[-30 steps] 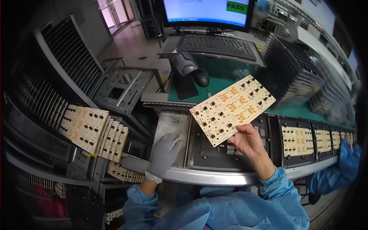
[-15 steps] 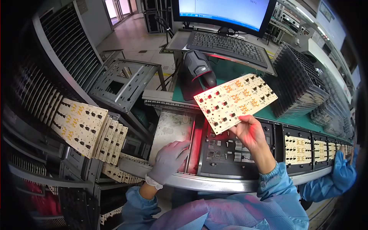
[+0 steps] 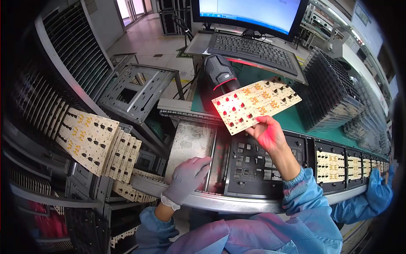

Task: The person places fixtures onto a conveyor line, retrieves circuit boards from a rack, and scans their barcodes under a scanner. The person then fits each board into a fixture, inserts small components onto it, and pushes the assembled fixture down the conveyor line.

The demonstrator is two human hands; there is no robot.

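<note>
My right hand (image 3: 268,134) pinches a cream circuit board (image 3: 258,103) at its near edge, thumb on top. The board is held tilted above the conveyor, with orange markings and several black components. Just beyond its left end stands a dark barcode scanner (image 3: 220,72), casting red light on the board and my fingers. My left hand (image 3: 188,178), in a pale grey glove, lies on the metal plate (image 3: 192,137) with its fingers stretched toward the rail, holding nothing. Below my right hand sits a black fixture tray (image 3: 253,169) with shaped recesses.
On the left, a rack holds several similar boards (image 3: 89,139). A keyboard (image 3: 258,53) and monitor (image 3: 249,15) stand at the back. Stacked black trays (image 3: 332,89) are at the right. Boards in fixtures (image 3: 330,166) line the conveyor toward another person's blue sleeve (image 3: 378,190).
My right hand has moved the board slightly up and left, closer to the scanner. The red light now falls more on the board. The number on the monitor changed from 5571 to 5570.
</note>
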